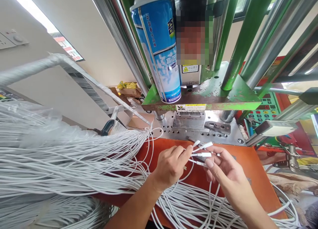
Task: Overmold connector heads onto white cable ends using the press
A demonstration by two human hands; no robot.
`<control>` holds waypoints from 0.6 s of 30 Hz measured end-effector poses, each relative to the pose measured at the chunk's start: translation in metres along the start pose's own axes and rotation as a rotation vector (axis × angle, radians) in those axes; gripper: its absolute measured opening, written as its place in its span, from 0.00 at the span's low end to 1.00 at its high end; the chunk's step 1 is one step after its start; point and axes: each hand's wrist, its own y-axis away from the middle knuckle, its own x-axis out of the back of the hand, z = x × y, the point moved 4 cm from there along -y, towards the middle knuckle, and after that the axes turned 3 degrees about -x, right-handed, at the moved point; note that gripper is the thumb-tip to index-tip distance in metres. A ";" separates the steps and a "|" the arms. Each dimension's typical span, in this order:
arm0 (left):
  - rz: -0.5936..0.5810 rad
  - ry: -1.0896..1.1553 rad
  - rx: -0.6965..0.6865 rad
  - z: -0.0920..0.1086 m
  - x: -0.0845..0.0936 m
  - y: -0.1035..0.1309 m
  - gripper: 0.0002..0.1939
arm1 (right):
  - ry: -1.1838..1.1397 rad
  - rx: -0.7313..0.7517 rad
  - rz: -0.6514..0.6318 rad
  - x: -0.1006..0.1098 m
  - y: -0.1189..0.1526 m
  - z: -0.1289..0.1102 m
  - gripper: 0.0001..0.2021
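Observation:
My left hand (171,164) is closed around several white cables just behind their moulded white connectors (205,154), which fan out to the right between my hands. My right hand (227,171) has its thumb and fingers pinched at the lowest connector, palm partly facing me. Below both hands, a thick bundle of white cables (188,202) runs across the orange-red tabletop (248,159). A larger heap of white cables (74,166) lies to the left, partly under clear plastic.
Behind my hands stands a green press (233,104) with a metal mould block (188,121) on its base plate. A blue spray can (161,50) hangs in front. A wrapped rail (81,70) is left; a control panel (265,108) is right.

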 end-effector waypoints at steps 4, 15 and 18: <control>-0.043 0.001 -0.002 0.006 -0.004 0.000 0.18 | 0.009 0.017 0.025 -0.002 -0.001 0.000 0.19; -0.034 0.233 -0.014 0.018 -0.003 -0.001 0.11 | -0.038 -0.043 0.067 0.005 -0.010 0.010 0.21; -0.034 0.274 0.029 0.018 -0.004 0.001 0.08 | -0.041 -0.083 0.038 0.007 -0.009 0.012 0.20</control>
